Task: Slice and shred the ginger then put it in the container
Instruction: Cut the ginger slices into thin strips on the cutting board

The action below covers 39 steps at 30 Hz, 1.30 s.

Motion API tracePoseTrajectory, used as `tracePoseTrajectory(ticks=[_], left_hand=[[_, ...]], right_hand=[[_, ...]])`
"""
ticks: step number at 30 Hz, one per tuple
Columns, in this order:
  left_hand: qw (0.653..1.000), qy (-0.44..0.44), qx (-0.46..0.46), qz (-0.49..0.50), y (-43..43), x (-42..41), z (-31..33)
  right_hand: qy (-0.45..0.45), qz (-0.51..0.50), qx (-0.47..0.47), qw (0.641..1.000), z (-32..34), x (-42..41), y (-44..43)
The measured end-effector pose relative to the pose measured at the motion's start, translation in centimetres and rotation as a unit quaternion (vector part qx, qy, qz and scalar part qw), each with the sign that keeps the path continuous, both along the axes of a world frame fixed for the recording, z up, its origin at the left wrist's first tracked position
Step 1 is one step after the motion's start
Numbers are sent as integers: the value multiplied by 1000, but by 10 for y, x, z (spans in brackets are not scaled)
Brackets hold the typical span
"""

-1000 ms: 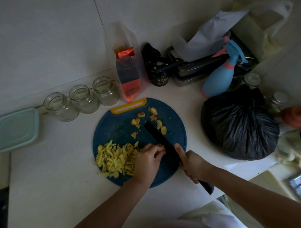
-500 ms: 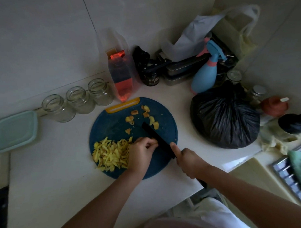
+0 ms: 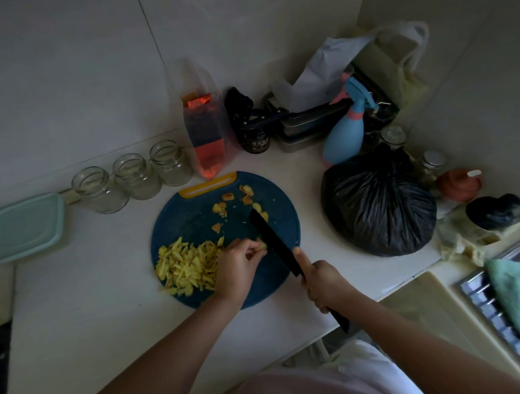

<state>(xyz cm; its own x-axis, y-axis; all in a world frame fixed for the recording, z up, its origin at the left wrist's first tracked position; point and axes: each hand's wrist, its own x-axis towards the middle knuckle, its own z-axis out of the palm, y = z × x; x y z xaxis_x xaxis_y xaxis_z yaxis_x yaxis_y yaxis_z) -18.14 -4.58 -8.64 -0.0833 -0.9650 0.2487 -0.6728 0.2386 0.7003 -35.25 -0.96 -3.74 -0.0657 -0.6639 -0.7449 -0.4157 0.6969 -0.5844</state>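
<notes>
Ginger piece [image 3: 262, 246] pinched in left hand [image 3: 236, 265] grip, beside knife [image 3: 272, 241].

Dark blue cutting board [image 3: 189, 223], yellow grip [image 3: 206, 185] at 12 o'clock, yellow ginger shreds [image 3: 186, 264], black knife [image 3: 272, 243], black bag [image 3: 377, 210], pale teal lid [image 3: 24, 228]

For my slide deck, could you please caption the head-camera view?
Left hand pinches a ginger piece on a blue cutting board; right hand holds a black knife beside it.

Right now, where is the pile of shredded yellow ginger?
Head view: the shredded yellow ginger pile sits left on the round blue cutting board, beside the left hand.
</notes>
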Motion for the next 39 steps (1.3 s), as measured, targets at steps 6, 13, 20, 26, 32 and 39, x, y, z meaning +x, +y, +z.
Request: tracePoseTrajectory(ticks=[6, 13, 20, 26, 32, 39], left_hand=[[999, 1, -10, -36, -2, 6, -2], [998, -11, -4, -55, -9, 9, -1], [998, -26, -6, -64, -12, 11, -3], [997, -33, -15, -74, -14, 13, -4], [997, -16, -23, -78, -13, 13, -4], [998, -10, -24, -62, -9, 12, -9]], right_hand=[[-42, 23, 18, 999, 18, -9, 0], [-43, 52, 17, 998, 17, -11, -2], [-55, 63, 21, 996, 17, -10, -5], [-43, 75, 42, 995, 18, -7, -12], [-52, 91, 100, 989, 24, -9, -21], [-22, 119, 123, 985, 27, -9, -36]])
